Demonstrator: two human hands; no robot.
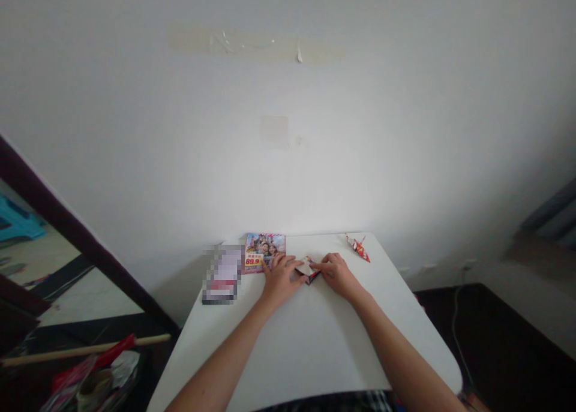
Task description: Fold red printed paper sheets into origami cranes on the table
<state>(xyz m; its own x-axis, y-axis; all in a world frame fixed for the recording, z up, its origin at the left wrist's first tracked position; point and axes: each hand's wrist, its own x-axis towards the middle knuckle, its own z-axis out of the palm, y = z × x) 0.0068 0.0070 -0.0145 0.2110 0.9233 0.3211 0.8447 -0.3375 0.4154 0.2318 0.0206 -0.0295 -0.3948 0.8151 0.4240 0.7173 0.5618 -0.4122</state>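
Note:
A small folded sheet of paper (306, 267) lies on the white table, its pale side up with some dark and red print along the lower edge. My left hand (282, 277) holds its left side, the fingers reaching across the top and the thumb at the near edge. On the other side, my right hand (336, 272) has its fingertips closed at the paper's right corner. Fingers cover part of the folds. A printed flyer (258, 247) with "89.9" on it lies just behind and left of my left hand, partly hidden by it.
At the table's left edge is a blurred-out phone-like object (222, 274). A red and white folded paper crane (359, 247) rests at the back right. The table (310, 346) stands against a wall (405, 130). A wooden stick (58, 356) and bags are on the lower left.

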